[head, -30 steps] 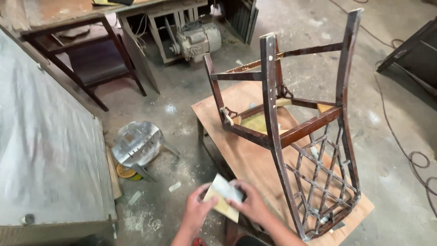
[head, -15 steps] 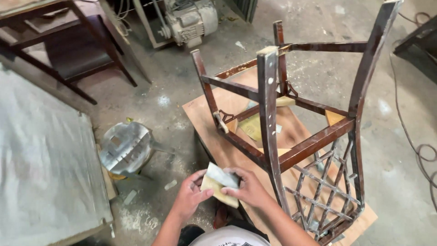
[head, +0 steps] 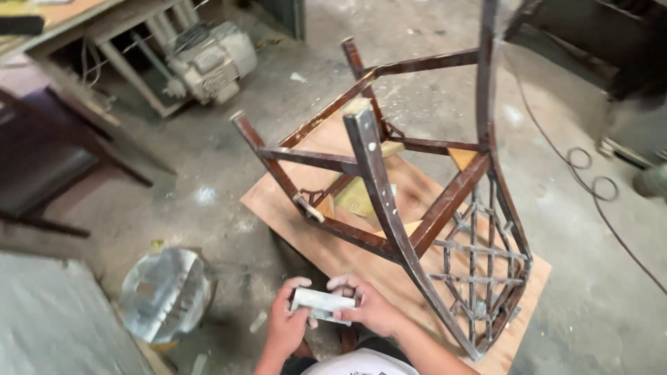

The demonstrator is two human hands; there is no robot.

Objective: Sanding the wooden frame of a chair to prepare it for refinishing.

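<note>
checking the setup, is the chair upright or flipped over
Flipped over: the chair frame rests inverted on the plywood board, legs pointing up, its lattice back angled down to the board.

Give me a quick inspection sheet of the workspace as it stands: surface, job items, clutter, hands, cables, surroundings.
Surface: plywood board on a low stand, dusty.
Job's things: folded sandpaper in both hands; dark wooden chair upside down on the board, lattice back toward the person.
Clutter: metal stool on the floor at left; scraps near it.
Grippers: left hand and right hand both grip the sandpaper, clear of the chair.
Cables: cable looped on the floor at right.
Surroundings: motor under a bench; concrete floor.
</note>
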